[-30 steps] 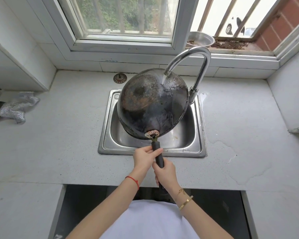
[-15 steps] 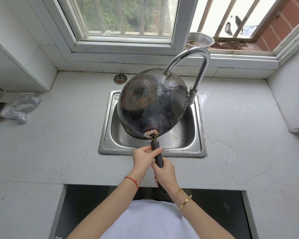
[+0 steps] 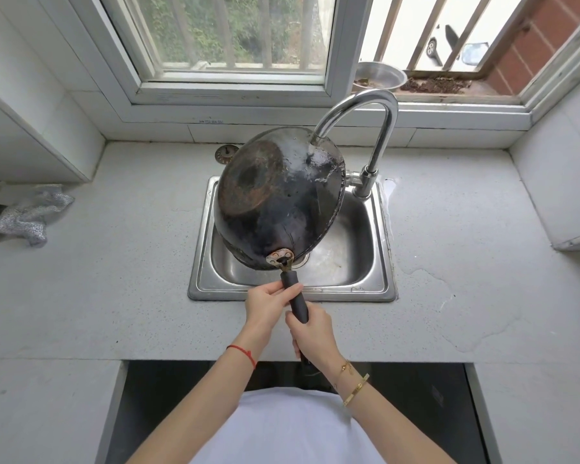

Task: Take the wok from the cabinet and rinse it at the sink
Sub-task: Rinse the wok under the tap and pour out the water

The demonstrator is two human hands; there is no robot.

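While tilted over the sink (image 3: 379,289) with blackened underside up, wok (image 3: 278,202) sits at center, under the faucet (image 3: 375,128) spout. Wet and shiny at 1 o'clock of the wok's underside, near the spout; rusty brown at 10 o'clock. Gripped by both hands on the black handle (image 3: 293,293), which points toward 6 o'clock. Left hand (image 3: 268,306) higher on the handle, fingers curled around it, thumb on top. Right hand (image 3: 312,333) lower, at 5 o'clock of the left, fingers wrapped around the handle's end. Red string on the left wrist, gold bracelets on the right. Sink strainer (image 3: 226,153) lying on the counter at 11 o'clock of the sink. Silver cloth (image 3: 27,212) at 9 o'clock, well apart. Metal bowl (image 3: 380,77) on the window ledge at 1 o'clock, behind the faucet.
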